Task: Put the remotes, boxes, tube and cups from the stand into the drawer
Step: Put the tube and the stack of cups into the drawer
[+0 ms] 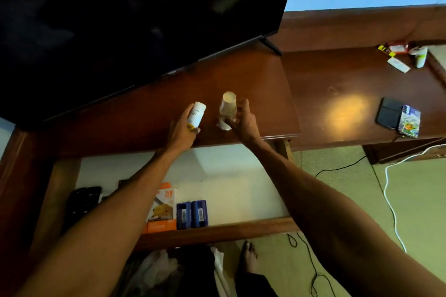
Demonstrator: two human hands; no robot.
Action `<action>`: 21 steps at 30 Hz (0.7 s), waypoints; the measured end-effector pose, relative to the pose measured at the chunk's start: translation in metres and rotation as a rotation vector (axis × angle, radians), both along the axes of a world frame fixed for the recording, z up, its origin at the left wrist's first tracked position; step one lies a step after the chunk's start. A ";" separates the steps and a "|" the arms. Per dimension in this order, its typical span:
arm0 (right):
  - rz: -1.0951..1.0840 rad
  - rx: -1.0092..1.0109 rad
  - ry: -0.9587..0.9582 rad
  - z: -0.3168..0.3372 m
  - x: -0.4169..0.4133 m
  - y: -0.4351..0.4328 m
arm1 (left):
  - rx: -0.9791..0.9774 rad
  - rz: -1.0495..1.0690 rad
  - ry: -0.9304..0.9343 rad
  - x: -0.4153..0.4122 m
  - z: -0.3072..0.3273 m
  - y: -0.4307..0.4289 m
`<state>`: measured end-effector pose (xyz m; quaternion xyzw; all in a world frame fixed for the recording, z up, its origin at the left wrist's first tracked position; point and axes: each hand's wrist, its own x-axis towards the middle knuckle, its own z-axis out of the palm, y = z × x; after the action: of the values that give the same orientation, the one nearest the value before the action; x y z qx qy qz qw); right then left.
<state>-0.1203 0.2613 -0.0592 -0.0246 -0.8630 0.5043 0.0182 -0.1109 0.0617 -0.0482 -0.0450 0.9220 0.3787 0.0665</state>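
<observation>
On the dark wooden stand (253, 94), my left hand (181, 134) is shut on a white tube (196, 116) with a yellow base, held upright. Right beside it my right hand (245, 123) is wrapped around an upside-down stack of paper cups (228, 107). Below the stand's front edge the drawer (229, 176) is pulled out, white inside. It holds a black remote (83, 202) at the left, an orange and white box (163, 211) and two dark blue boxes (191, 214) against the front wall.
A large black TV (120, 19) looms over the back of the stand. A lower wooden desk (350, 84) to the right carries a black wallet, a colourful packet and small items. Cables run across the green floor (362, 200). My bare foot (248, 258) is below the drawer.
</observation>
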 end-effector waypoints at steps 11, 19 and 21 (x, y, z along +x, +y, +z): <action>-0.064 -0.276 -0.127 -0.014 0.035 0.019 | 0.091 0.015 -0.054 0.051 -0.019 0.007; -0.013 -0.611 -0.469 -0.022 0.077 0.042 | 0.103 0.040 -0.072 0.094 -0.024 0.005; 0.001 -0.602 -0.532 -0.033 0.096 0.050 | 0.081 0.028 -0.103 0.111 -0.033 0.003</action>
<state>-0.0246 0.3116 -0.0926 -0.1581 -0.6513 0.7106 -0.2142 0.0002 0.0646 -0.0810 -0.0744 0.9006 0.4138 0.1105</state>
